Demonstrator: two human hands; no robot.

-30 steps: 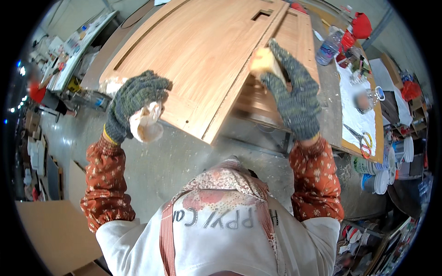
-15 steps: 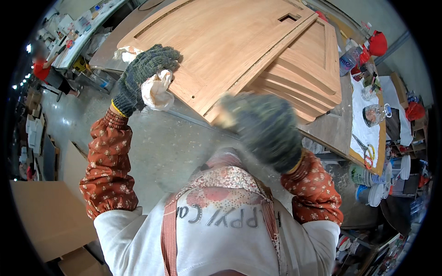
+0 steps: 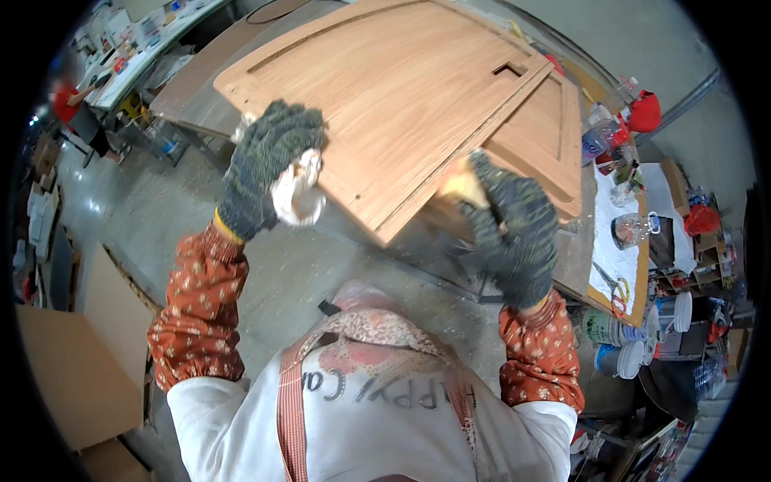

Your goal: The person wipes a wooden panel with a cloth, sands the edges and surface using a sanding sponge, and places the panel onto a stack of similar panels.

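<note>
grasping a yellow block (image 3: 463, 183) with my dark-gloved right hand (image 3: 518, 233), i am clutching a crumpled white cloth (image 3: 299, 193) in my gloved left hand (image 3: 275, 161); the tan wooden panel (image 3: 393, 88) is lying at the grey worktop's (image 3: 573, 253) near edge.

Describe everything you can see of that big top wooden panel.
The wooden panel is broad and flat, apparently pale grained wood. A groove follows its curved far edge, a narrow line its right edge. It has a rectangular cutout and, near the closest corner, a small dark hole. It lies askew over another panel. The left hand, gloved, rests at its left edge with a white cloth; the right hand's yellow block is at its right edge, contact unclear.
</note>
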